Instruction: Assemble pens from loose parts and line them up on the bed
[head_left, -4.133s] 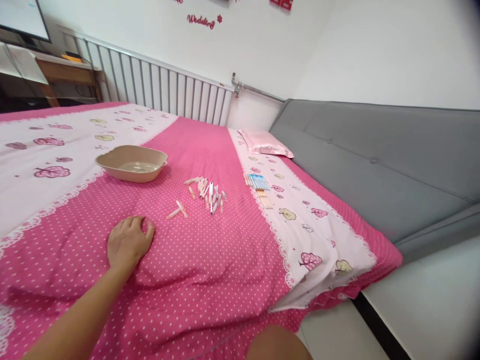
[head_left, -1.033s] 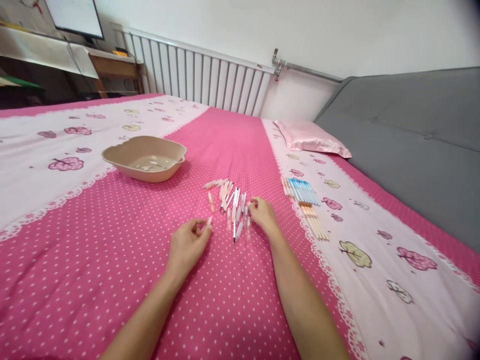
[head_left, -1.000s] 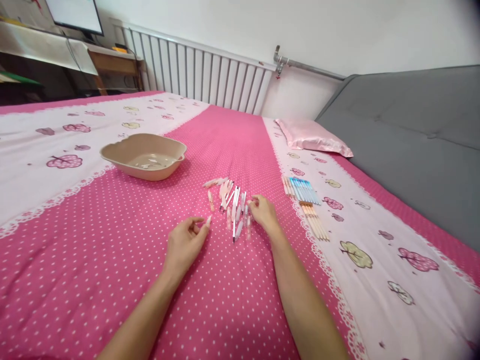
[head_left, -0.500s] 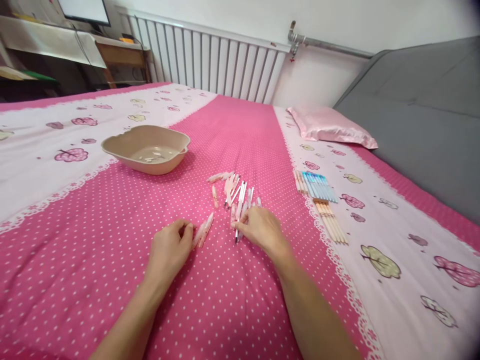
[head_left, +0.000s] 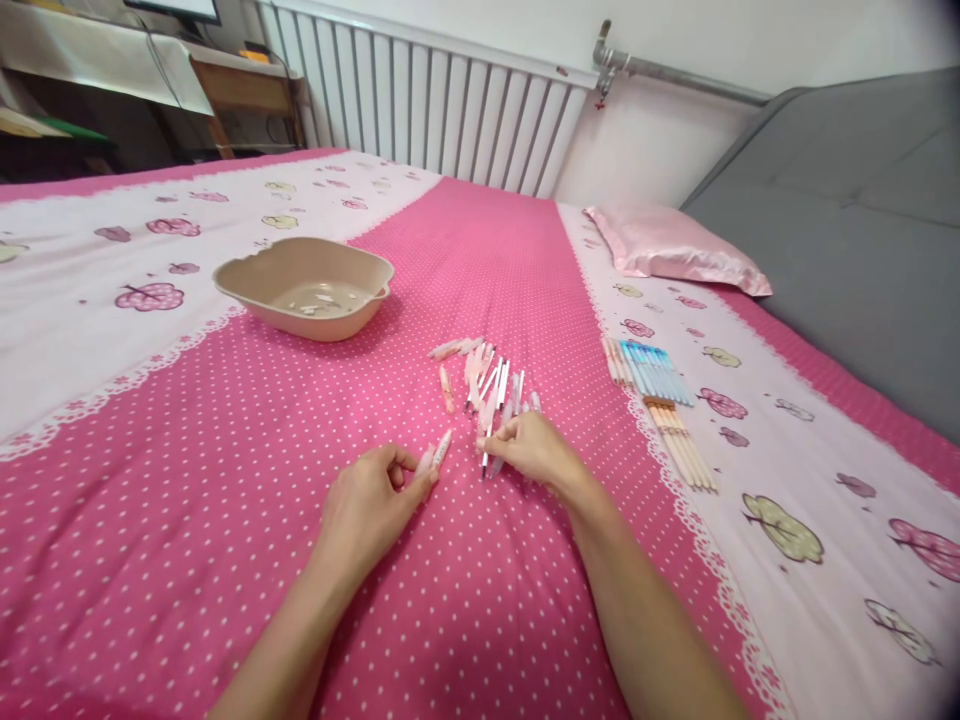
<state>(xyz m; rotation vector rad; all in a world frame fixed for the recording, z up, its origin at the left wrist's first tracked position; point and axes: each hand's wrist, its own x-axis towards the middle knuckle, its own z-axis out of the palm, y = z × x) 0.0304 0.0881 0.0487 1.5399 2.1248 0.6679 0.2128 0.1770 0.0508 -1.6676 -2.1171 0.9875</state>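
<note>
My left hand (head_left: 375, 500) reaches in from the left with thumb and fingers closed on a pink pen barrel (head_left: 442, 447). A second pale pink barrel (head_left: 425, 461) lies against its fingers. My right hand (head_left: 534, 448) pinches a slim white pen refill (head_left: 490, 432), its dark tip pointing toward me. Just beyond that hand is a loose pile of white refills (head_left: 503, 382) and pinkish, translucent pen parts (head_left: 475, 366). One orange-pink pen part (head_left: 447, 388) lies apart at the pile's left side.
A beige plastic basin (head_left: 300, 322) with small pale pieces inside stands beyond my left hand. To the right lie a row of blue pens (head_left: 656, 372) and a row of cream pens (head_left: 681, 446). A pink pillow (head_left: 675, 245) rests farther back on the dotted bedspread (head_left: 450, 620).
My left hand has moved right and closed on a pen barrel from the nearby pair. My right hand keeps its pinch on the white refill. The view has shifted slightly.
</note>
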